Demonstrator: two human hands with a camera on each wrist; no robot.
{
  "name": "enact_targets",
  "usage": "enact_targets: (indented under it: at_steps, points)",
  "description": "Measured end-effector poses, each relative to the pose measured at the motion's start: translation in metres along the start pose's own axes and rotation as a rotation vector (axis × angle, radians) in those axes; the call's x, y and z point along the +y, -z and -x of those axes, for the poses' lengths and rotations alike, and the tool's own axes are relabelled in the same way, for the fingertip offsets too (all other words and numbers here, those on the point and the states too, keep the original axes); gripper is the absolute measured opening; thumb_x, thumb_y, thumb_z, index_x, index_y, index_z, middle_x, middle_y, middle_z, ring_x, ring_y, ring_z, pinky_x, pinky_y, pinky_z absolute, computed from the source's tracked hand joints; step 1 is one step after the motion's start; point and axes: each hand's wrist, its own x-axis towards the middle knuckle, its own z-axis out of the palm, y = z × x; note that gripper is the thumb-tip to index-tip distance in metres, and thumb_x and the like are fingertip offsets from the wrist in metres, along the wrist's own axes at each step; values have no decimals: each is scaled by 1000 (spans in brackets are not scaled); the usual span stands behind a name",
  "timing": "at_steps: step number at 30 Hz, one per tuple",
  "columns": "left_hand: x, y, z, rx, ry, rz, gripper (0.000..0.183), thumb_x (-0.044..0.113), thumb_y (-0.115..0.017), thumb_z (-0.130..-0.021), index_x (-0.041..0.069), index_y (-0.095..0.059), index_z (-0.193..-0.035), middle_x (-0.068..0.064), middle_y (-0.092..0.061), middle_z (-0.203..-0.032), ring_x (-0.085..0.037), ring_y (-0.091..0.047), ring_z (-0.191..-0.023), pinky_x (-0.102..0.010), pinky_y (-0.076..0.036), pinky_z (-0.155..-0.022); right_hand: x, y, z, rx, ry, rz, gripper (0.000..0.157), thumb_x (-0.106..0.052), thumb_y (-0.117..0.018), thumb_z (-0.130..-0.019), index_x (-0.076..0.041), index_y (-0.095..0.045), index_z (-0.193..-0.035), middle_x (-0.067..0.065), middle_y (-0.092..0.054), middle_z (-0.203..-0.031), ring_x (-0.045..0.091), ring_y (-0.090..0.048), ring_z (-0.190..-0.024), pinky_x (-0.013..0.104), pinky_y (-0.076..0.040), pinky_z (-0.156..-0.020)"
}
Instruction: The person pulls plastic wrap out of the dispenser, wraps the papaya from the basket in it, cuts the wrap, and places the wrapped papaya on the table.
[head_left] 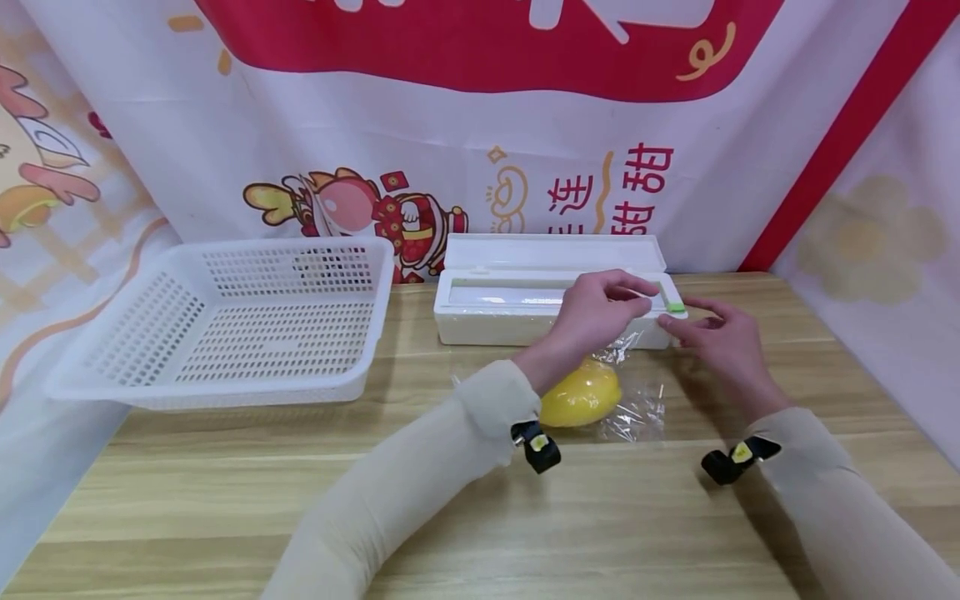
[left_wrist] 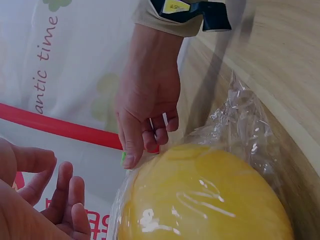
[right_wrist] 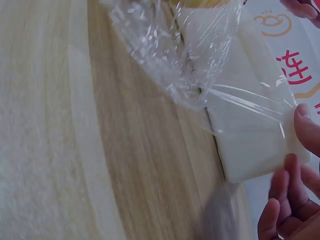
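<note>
A long white cling film dispenser (head_left: 487, 329) stands at the back of the table, its lid (head_left: 555, 250) raised. A green slider (head_left: 675, 307) sits at its right end. My right hand (head_left: 716, 346) grips that end, thumb on the front corner; the right wrist view shows its fingers (right_wrist: 287, 192) curled at the end wall. Above the dispenser's right half, my left hand (head_left: 600, 312) hovers with loosely bent fingers and nothing visible in them. A yellow lemon (head_left: 581, 396) lies in front under clear cling film (head_left: 637, 412), which stretches up to the dispenser.
On the left stands a white perforated basket (head_left: 360, 367) with nothing in it. A wooden table (head_left: 600, 517) carries everything. Printed cloth (head_left: 450, 150) hangs behind the dispenser and along the sides.
</note>
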Motion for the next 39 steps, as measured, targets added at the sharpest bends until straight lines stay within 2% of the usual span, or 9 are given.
enact_targets:
  at_steps: [5, 10, 13, 18, 22, 30, 36, 39]
  points:
    - [4, -11, -8, 23, 1, -22, 13, 21, -77, -97, 28, -82, -106, 12, -78, -101, -3, -65, -92, -22, -51, -76, 4, -2, -5, 34, 55, 72, 87, -64, -79, -86, -32, -48, -160, 0, -66, -105, 25, -63, -91, 29, -59, -72]
    - [5, -20, -18, 23, -8, -70, 16, 21, -77, -97, 28, -83, -109, 14, -80, -107, -2, -67, -98, -21, -52, -82, 9, -1, -10, -14, 119, 92, 81, -64, -76, -88, -45, -43, -160, 11, -60, -139, 23, -60, -106, 29, -61, -75]
    - [6, -28, -26, 35, 18, -97, 15, 23, -79, -95, 30, -84, -108, 16, -80, -111, -2, -68, -105, -22, -53, -87, 11, 0, -11, -58, 120, 95, 78, -65, -74, -90, -47, -42, -160, 12, -52, -152, 25, -57, -112, 29, -61, -77]
    - [8, -46, -38, 59, 87, -94, 12, 28, -83, -92, 31, -84, -103, 18, -79, -110, -5, -68, -109, -25, -55, -88, 12, 5, -10, -64, 98, 113, 77, -65, -73, -91, -37, -49, -159, 14, -49, -153, 27, -59, -109, 30, -61, -75]
    - [6, -57, -46, 82, 114, -112, 10, 28, -85, -89, 31, -85, -99, 18, -79, -107, -4, -67, -108, -22, -53, -84, 13, 6, -9, -59, 93, 133, 76, -65, -73, -91, -32, -53, -156, 16, -51, -152, 29, -59, -109, 31, -61, -74]
    - [-1, -66, -55, 89, 82, -280, 10, 29, -89, -85, 32, -85, -95, 19, -78, -90, 0, -62, -83, -16, -45, -68, 14, 6, -8, -34, 72, 107, 71, -51, -74, -97, -30, -48, -160, 17, -56, -150, 22, -67, -97, 30, -62, -72]
    - [2, -67, -60, 139, 134, -357, 5, 32, -90, -84, 33, -85, -85, 18, -75, -83, -3, -62, -80, -20, -43, -66, 9, 2, -8, -39, 55, 102, 74, -57, -75, -94, -33, -48, -159, 17, -57, -151, 22, -68, -99, 29, -62, -74]
    - [1, -69, -62, 141, 137, -419, 6, 34, -90, -84, 35, -85, -85, 18, -75, -83, -4, -64, -82, -21, -44, -66, 7, 3, -7, -39, 57, 93, 68, -52, -74, -96, -36, -49, -158, 14, -59, -146, 20, -70, -98, 28, -62, -76]
